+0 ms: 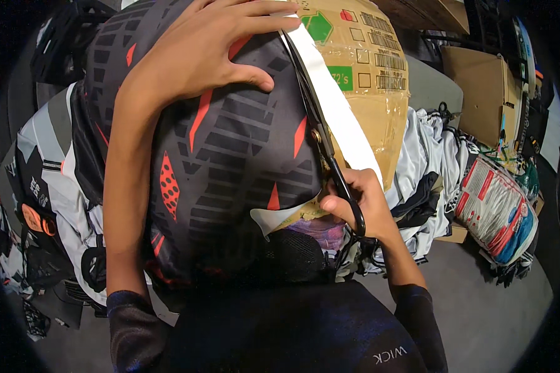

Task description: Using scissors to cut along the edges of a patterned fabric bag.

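Black fabric with red shapes and grey stripes (230,143) lies over a bulging cardboard box (373,105) in front of me. Along the fabric's right edge runs a white strip (348,115). My right hand (361,196) grips the black handles of a pair of scissors (317,124), whose long blades point away from me along the line between fabric and strip. Pressing on the far part of the fabric, my left hand (221,50) lies flat with fingers stretched past the blade tips and thumb apart. A pale flap of the fabric (274,219) curls up near the scissor handles.
White and black garments (426,168) are heaped right of the box. Further right are a plastic-wrapped bundle (494,208) and an upright brown carton (476,90). More grey and white clothing (59,161) is piled at the left, beside grey floor (479,304).
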`<state>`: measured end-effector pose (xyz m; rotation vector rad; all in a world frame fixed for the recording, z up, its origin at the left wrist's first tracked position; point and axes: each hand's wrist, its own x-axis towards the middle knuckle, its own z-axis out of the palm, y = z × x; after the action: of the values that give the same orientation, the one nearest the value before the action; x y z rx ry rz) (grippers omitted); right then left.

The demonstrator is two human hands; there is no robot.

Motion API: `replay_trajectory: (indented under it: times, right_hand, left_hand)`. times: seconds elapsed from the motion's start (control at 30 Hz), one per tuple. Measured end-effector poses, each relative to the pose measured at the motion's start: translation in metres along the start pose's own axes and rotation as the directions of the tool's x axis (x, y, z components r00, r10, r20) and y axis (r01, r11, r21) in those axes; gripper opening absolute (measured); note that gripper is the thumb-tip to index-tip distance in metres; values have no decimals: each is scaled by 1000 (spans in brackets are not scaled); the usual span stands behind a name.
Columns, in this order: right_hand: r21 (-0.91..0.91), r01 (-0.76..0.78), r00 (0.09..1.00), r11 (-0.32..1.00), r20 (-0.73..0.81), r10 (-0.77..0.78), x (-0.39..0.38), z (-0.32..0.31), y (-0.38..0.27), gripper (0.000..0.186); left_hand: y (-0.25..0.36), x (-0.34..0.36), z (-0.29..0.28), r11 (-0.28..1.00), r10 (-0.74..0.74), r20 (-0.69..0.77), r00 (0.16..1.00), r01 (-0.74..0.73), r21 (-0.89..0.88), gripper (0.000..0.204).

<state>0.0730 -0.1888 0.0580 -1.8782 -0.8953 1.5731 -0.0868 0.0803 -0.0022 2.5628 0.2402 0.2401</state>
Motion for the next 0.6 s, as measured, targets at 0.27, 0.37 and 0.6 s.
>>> replay_trajectory:
  times: [0.27, 0.37, 0.6]
  right_hand:
    - [-41, -12, 999, 999, -40, 10, -1, 6, -2, 40]
    - [-74, -9, 998, 997, -55, 5, -2, 6, -2, 40]
    - [-75, 1, 998, 997, -57, -5, -4, 8, 0, 40]
  left_hand:
    - [0, 1, 1, 1000, 0, -2, 1000, 0, 20, 77]
    - [3, 1, -1, 999, -24, 22, 999, 23, 37, 78]
    - [18, 3, -9, 985, -167, 68, 984, 170, -41, 79]
